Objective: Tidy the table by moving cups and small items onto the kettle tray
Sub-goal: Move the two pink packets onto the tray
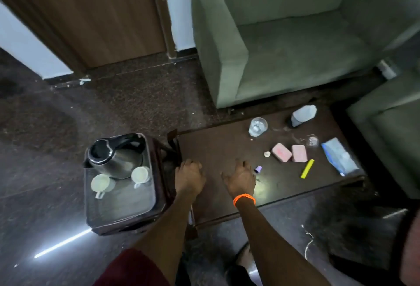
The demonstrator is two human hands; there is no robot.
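Both hands, left [189,176] & right [242,177], spread flat on table [216,147], holding nothing.

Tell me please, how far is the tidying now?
Early stage. Done: two white cups stand on the tray beside the kettle. In hand: nothing; left hand and right hand rest on the table, empty. Left: glass, two pink bars, yellow stick, purple cap, blue packet.
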